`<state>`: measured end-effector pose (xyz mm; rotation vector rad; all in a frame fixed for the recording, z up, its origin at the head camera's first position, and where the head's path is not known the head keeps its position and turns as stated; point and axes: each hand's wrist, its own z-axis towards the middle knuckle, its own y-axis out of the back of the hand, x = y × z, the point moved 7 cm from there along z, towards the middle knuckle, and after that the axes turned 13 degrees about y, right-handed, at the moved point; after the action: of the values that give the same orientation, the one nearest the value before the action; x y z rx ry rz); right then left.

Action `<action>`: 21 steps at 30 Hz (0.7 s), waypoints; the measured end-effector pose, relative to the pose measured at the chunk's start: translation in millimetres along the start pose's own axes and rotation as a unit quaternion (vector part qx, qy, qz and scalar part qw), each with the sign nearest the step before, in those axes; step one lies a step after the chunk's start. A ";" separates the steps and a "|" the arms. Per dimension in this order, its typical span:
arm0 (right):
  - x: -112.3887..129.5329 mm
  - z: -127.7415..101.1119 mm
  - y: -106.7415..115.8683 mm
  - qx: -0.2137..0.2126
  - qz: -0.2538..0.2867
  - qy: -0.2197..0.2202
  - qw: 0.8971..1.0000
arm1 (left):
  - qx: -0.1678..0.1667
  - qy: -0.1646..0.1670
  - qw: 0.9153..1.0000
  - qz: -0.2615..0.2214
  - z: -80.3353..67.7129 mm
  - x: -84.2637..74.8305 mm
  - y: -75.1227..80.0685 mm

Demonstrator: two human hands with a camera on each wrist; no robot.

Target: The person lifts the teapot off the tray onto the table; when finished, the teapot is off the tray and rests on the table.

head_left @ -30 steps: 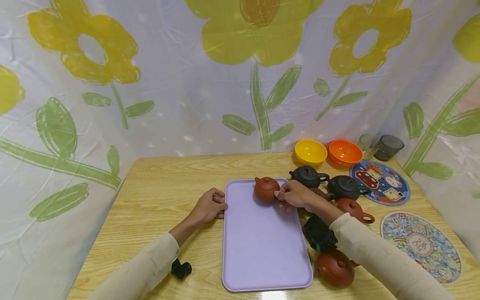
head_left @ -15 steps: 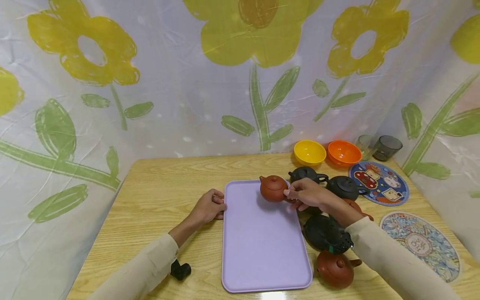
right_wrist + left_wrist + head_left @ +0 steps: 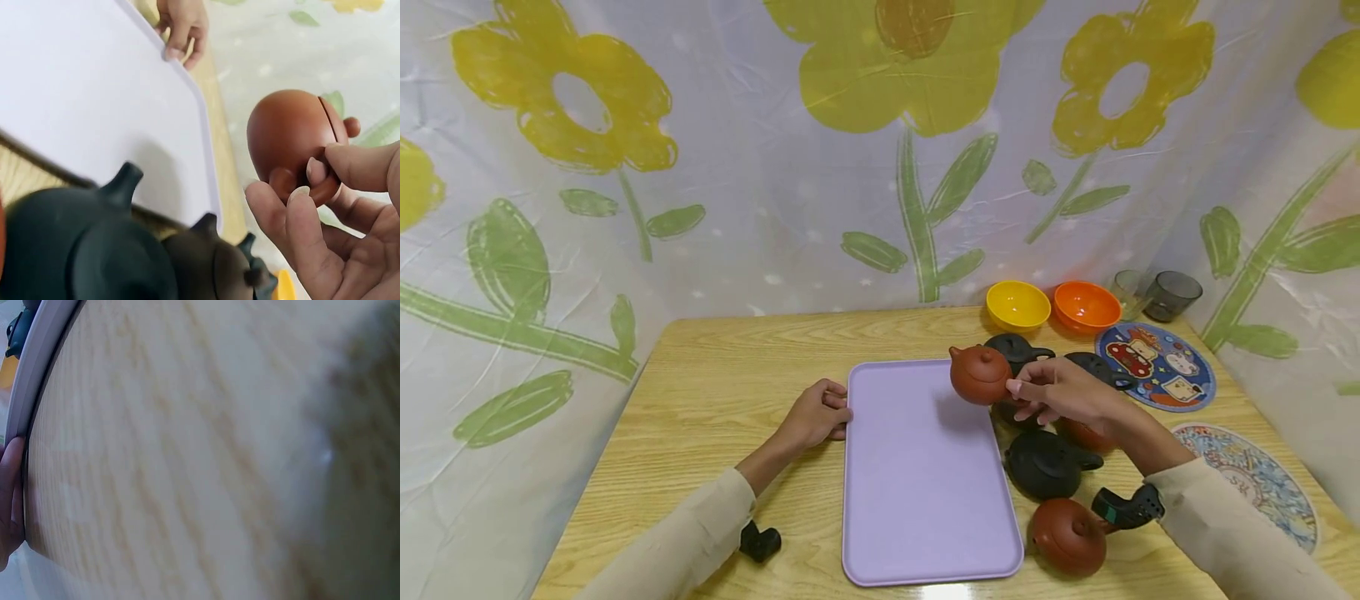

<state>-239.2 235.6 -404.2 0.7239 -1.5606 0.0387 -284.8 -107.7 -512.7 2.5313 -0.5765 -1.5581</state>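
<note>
My right hand [image 3: 1063,392] pinches the handle of a reddish-brown clay teapot [image 3: 981,375] in the air, above the right edge of a lilac tray [image 3: 925,500]. Its spout points left in the head view. In the right wrist view the fingers wrap the teapot's [image 3: 290,131] looped handle, and its lid knob faces the right side. My left hand [image 3: 816,414] grips the tray's left rim. The left wrist view catches only its fingers [image 3: 11,481] at that rim. Beneath the right arm stand a black teapot [image 3: 1045,462] and another reddish-brown teapot [image 3: 1070,537], close beside the tray.
More dark teapots [image 3: 1018,350] stand behind the right hand, partly covered. Yellow [image 3: 1017,306] and orange [image 3: 1087,307] bowls, a grey cup [image 3: 1174,295] and a clear glass occupy the back right. Two round patterned mats [image 3: 1198,379] lie at the right.
My right hand has lifted the reddish-brown teapot off the tray and carried it right, to the tray's edge. The left hand has stayed at the rim.
</note>
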 end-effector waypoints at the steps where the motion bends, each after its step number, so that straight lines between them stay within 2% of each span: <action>1: -1.0 -3.7 2.5 0.000 0.000 0.003 1.000 | 0.000 0.000 1.000 0.001 -0.4 -0.1 0.1; 10: -10.4 -40.3 22.5 0.015 -0.042 0.047 0.998 | -0.002 0.000 1.000 -0.001 -1.0 -1.0 0.7; 17: -17.9 -67.7 32.1 0.030 -0.039 0.053 0.997 | -0.003 -0.001 1.000 -0.004 -2.6 -2.9 0.9; 21: -22.7 -83.5 38.1 0.035 -0.053 0.084 0.994 | -0.001 -0.007 1.000 -0.002 -3.7 -4.5 0.0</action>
<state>-184.0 312.0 -397.5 0.8373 -1.3636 0.0740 -283.3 -106.4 -507.2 2.5231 -0.5725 -1.5774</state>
